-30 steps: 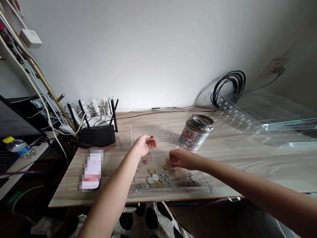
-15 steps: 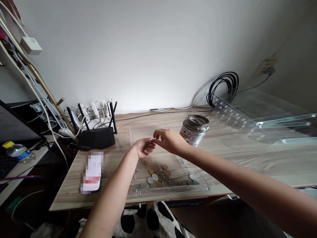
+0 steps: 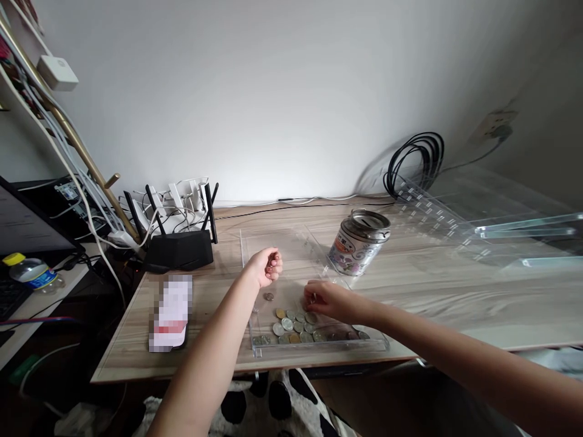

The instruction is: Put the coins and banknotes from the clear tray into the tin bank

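My left hand (image 3: 266, 267) is raised over the clear plastic tray (image 3: 248, 243), its fingers curled around coins mostly hidden in the palm. Lower and to the right, my right hand (image 3: 325, 299) reaches down to the loose coins with thumb and fingers pinched together; what lies between the fingertips is hidden. Silver and yellowish coins (image 3: 286, 324) are scattered along the tray's near edge. A small pile of coins (image 3: 268, 297) sits apart from them, just below my left hand. Behind my right hand stands a patterned metal tin (image 3: 357, 246), upright, with a slot in its lid.
A black router (image 3: 178, 250) and a blurred-out phone (image 3: 172, 312) are on the left of the wooden desk. At the right are clear acrylic panels (image 3: 523, 227) and a coiled black cable (image 3: 412, 161). A yellow-capped bottle (image 3: 34, 273) stands far left.
My right hand has moved away from my left hand, down and to the right toward the coins. My left hand stays nearly in place with its fingers curled. The tin is now fully uncovered.
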`<state>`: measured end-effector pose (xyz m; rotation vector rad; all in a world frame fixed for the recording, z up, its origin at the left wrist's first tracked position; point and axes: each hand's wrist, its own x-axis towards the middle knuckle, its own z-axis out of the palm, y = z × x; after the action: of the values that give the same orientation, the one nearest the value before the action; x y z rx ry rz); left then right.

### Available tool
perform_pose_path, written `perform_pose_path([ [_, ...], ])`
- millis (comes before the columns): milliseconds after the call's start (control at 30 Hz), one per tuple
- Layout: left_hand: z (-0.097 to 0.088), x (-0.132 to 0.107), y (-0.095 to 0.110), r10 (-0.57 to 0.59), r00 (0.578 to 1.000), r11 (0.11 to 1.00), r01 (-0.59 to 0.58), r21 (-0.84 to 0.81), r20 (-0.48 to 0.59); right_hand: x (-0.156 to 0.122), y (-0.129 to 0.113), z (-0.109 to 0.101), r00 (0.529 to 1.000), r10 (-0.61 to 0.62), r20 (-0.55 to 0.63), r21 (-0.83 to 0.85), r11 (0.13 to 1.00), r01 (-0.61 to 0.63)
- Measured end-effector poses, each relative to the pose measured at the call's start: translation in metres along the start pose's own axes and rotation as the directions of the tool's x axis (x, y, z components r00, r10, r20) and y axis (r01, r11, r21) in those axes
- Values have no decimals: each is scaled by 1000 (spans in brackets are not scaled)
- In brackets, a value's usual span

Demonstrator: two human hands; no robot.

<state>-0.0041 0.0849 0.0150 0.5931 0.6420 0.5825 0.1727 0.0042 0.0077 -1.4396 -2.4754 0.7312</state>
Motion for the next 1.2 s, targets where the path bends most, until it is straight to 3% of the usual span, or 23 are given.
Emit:
perform_pose_path([
  [167,-1,2,-1,19,1000,1000,-19,-9,3,-4,4,-1,997,-35,62,111,993,28],
  [433,0,2,-1,38,999,999,-38,-23,-23,-7,7,-3,998,-43,41,55,998,41],
  [633,0,1,-1,67,997,997,-68,-33,-37,-13,15,-7,991,-80,107,38,996,77],
  [767,2,1,-1,67,996,997,-69,-36,-56,-13,12,-6,997,-20,79,23,1000,18],
  [933,3,0,0,73,995,997,-74,-17,-68,-4,-5,8,987,57,151,230,969,-91],
  [1200,2,2,-1,85,994,996,-87,-29,-65,2,-17,13,995,76,70,-4,997,-76],
])
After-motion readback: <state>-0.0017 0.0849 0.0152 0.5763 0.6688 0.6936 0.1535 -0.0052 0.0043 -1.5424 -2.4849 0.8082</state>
